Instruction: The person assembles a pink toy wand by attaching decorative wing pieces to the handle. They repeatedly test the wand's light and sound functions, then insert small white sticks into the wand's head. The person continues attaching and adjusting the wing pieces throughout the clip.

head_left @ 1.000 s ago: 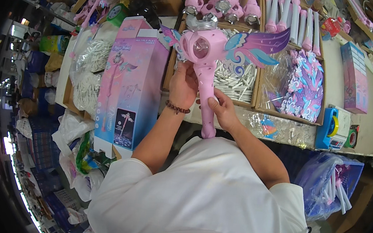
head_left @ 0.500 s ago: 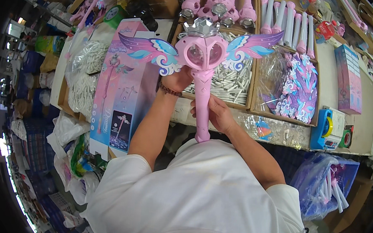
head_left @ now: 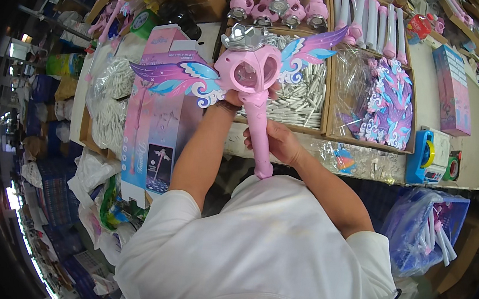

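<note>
A pink toy wand point(head_left: 258, 129) stands upright before my chest, its foot close to my white shirt. It has a silver crown, a round head with clear windows, and a purple-and-blue wing on each side. Behind the head, my left hand point(head_left: 234, 98) is closed round the wand's neck, with most of its fingers hidden. My right hand point(head_left: 284, 144) wraps the lower handle from the right. Beyond the wand, many white sticks point(head_left: 308, 98) fill a shallow carton.
Printed boxes stand at left point(head_left: 152, 124) and right point(head_left: 451, 92). Pink wand heads point(head_left: 279, 3), clear tubes point(head_left: 372, 27) and loose wings point(head_left: 390, 106) fill the carton's compartments. A blue tape dispenser point(head_left: 421, 158) sits near the table's right edge; a blue crate point(head_left: 446, 215) stands below.
The wand's head has tilted left and turned, so its left wing sits lower and the right wing looks narrower. Both hands keep their hold on it.
</note>
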Demonstrator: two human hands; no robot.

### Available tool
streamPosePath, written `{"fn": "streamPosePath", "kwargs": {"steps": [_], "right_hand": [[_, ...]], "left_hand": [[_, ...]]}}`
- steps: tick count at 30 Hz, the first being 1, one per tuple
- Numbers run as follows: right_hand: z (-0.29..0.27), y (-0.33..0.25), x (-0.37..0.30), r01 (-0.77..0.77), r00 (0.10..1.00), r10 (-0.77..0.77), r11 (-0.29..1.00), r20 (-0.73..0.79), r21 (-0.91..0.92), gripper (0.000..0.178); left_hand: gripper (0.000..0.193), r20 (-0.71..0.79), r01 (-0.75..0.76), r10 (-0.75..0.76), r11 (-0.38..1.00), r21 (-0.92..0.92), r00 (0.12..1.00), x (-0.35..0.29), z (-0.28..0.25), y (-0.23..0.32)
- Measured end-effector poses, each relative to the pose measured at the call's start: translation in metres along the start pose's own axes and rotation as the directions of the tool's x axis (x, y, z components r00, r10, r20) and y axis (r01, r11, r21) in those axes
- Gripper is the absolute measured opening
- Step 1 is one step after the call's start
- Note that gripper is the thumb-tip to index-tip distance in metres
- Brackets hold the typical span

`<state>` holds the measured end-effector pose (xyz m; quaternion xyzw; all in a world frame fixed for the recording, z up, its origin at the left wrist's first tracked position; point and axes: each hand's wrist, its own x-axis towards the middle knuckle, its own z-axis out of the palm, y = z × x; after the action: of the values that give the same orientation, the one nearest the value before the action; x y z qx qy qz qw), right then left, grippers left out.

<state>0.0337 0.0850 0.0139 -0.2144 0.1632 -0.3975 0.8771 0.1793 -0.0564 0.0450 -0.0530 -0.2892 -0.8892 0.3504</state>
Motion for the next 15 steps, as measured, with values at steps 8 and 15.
{"fn": "streamPosePath", "kwargs": {"steps": [8,15], "right_hand": [[-0.017,-0.014,-0.001,0.069,0.836,-0.358,0.821,-0.417,-0.566,0.039],[0.024,-0.049,-0.011,-0.041,0.917,-0.294,0.601,-0.268,-0.798,0.036]], "left_hand": [[0.055,-0.272,-0.204,0.210,0.978,0.048,0.939,-0.027,-0.017,-0.016],[0.049,-0.408,-0.210,0.233,0.972,0.101,0.883,-0.046,-0.029,-0.026]]}}
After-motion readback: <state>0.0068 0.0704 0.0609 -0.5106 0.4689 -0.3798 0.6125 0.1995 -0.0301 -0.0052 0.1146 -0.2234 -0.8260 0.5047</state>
